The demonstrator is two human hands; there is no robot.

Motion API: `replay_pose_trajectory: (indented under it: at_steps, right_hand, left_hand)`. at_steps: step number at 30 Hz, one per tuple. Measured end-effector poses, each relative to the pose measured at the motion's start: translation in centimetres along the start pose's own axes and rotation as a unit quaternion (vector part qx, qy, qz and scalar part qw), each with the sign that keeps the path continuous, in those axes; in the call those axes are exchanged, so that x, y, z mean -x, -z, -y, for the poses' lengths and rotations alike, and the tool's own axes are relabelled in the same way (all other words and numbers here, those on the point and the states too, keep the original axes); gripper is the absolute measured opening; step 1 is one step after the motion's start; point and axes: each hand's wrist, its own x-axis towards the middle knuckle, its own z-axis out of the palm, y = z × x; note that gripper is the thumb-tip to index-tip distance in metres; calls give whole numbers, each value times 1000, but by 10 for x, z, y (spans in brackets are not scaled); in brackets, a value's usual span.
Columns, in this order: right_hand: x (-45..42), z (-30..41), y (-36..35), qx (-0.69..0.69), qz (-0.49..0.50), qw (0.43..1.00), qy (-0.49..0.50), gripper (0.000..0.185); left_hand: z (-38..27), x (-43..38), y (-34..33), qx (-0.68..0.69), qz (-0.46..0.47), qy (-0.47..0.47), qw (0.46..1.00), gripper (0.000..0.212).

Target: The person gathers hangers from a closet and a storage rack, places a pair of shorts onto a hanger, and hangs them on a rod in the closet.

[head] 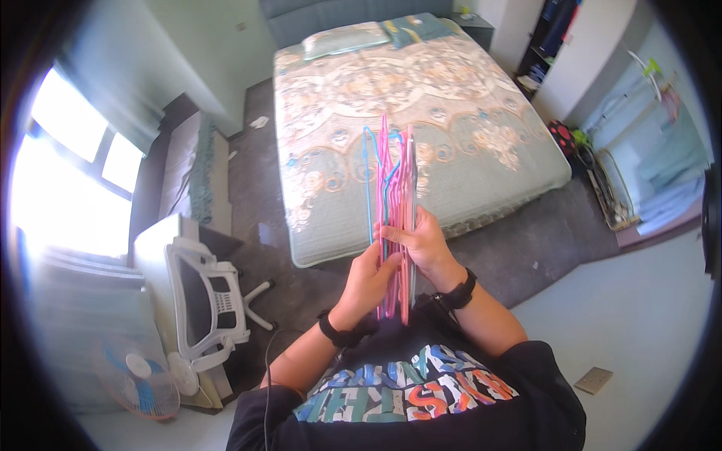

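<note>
Between my two hands is a bundle of clothes hangers (405,203), mostly pink, with some blue and pale grey ones among them. My left hand (366,277) grips the bundle low on its left side. A little higher, my right hand (427,242) wraps it from the right, its thumb across the front. One blue hanger (366,180) stands slightly apart on the left of the bundle. The hooks point away from me, over the bed's near part. My palms hide part of the hangers.
A bed (321,237) with a floral cover and pillows (347,39) lies ahead. To the left are a white office chair (223,301), a fan (138,369) and a window (73,163). An open wardrobe (592,62) and a glass-like panel with hanging items stand right.
</note>
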Motion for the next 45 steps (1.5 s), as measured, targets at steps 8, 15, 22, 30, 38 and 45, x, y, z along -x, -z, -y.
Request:
replay_pose_trajectory:
  at_steps: [8,15,22,30,38,45]
  right_hand:
    - [35,57,127,24,-155,986,51,24]
    - [53,108,207,35,-279,955,91,25]
    - [36,142,284,65,-380,914,129,26]
    - [9,189,357,26,-462,874,151,26]
    - [7,210,457,-14,-510,839,190,24]
    - [39,269,563,-24,-512,828,228,14]
  left_hand:
    - [-16,-59,-120,36,105,15,994,24]
    - [-34,-123,-179,270,170,128,939,20]
    - [-79,-216,-227,374,256,176,874,21]
    - [-84,-324,-300,260,382,228,857,20]
    - [-65,-355,-439,136,414,32,900,26]
    - [-93,-380,-576,98,451,-44,886,34]
